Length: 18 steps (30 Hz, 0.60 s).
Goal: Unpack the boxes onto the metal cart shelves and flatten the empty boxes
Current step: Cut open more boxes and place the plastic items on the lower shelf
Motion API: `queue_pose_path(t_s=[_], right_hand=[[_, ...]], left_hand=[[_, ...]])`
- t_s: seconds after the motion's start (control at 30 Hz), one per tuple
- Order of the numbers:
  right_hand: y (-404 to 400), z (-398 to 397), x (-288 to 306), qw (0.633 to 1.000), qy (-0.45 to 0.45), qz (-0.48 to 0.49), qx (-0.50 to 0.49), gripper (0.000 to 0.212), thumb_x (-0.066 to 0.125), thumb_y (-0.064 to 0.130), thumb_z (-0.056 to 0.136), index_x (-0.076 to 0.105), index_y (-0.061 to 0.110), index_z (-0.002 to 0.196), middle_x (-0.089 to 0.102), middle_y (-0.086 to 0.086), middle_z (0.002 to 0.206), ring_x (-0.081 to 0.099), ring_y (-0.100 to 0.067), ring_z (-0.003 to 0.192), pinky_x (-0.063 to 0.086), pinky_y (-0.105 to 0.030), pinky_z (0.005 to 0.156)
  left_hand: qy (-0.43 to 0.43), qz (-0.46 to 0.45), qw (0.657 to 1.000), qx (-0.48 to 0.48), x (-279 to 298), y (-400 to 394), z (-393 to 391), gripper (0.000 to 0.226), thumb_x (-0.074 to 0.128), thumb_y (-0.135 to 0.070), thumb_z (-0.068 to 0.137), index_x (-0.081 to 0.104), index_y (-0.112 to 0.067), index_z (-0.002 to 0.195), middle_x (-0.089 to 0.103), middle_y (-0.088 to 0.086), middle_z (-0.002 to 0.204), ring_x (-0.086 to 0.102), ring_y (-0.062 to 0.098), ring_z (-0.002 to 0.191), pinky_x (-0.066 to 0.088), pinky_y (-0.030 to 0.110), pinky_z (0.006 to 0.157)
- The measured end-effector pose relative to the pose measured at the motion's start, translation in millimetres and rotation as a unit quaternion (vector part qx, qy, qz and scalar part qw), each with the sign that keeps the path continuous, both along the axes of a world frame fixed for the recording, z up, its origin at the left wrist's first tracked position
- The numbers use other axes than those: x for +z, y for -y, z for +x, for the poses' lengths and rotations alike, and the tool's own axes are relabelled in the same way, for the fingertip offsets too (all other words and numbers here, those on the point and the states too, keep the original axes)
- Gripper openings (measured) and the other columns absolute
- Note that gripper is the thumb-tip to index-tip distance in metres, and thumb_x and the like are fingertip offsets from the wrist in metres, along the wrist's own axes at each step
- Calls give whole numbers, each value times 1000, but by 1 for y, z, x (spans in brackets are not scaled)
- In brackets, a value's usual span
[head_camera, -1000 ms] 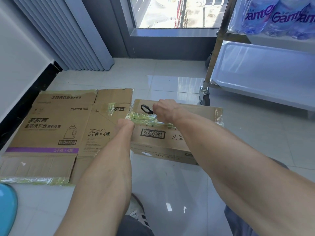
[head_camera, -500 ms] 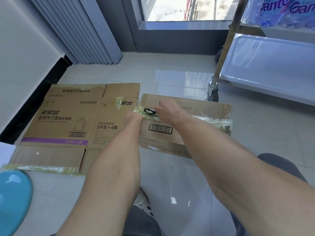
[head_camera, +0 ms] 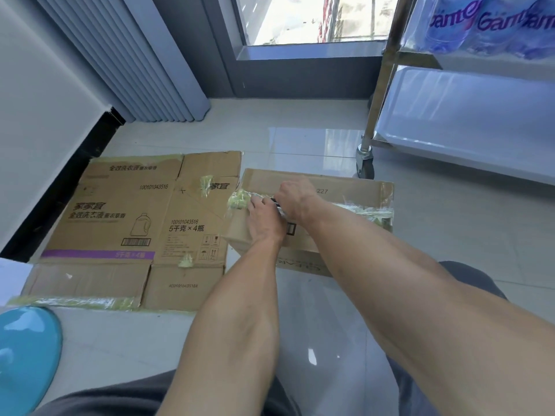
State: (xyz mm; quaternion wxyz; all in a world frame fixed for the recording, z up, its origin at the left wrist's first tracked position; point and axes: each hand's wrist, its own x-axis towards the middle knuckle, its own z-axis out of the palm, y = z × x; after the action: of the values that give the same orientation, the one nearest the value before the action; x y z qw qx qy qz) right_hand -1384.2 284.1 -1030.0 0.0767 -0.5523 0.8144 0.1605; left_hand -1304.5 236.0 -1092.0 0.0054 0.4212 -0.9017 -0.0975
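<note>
A closed cardboard box (head_camera: 348,193) lies on the tiled floor, with crumpled greenish clear tape (head_camera: 238,198) along its top seam. My left hand (head_camera: 264,219) rests on the box's top left part, fingers reaching toward the bunched tape. Just right of it, my right hand (head_camera: 295,196) grips black-handled scissors (head_camera: 274,201) at the seam; only a small dark piece of them shows. A flattened printed box (head_camera: 135,220) lies on the floor to the left. The metal cart (head_camera: 465,124) stands at the right, its lower shelf bare.
A wrapped pack of water bottles (head_camera: 495,22) sits on the cart's upper shelf. The cart's caster (head_camera: 365,163) stands just behind the box. Grey blinds (head_camera: 135,61) and a window frame are behind. A blue rounded object (head_camera: 24,349) is at the bottom left.
My left hand has moved from the box's left edge onto its top. The right hand has shifted left along the seam, and the scissors' handle loop is now hidden.
</note>
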Motion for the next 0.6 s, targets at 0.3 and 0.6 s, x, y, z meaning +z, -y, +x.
queue_pose_path(t_s=[0.3,0.6], right_hand=[[-33,-5,18,997,-4,50,-51,31,42,2,100,66,11,118,63,-7,124,62,-32,111,52,-45,63],[-64,-11,-15,999,-27,32,-12,34,42,-3,96,67,7,117,63,-12,121,63,-34,109,57,-44,74]], left_hand=[[9,65,998,-20,21,-42,-25,33,46,-9,99,52,0,129,48,18,135,44,32,127,39,37,102],[129,48,990,-2,22,-38,-32,27,51,-11,93,67,-8,115,61,12,125,56,30,120,53,41,93]])
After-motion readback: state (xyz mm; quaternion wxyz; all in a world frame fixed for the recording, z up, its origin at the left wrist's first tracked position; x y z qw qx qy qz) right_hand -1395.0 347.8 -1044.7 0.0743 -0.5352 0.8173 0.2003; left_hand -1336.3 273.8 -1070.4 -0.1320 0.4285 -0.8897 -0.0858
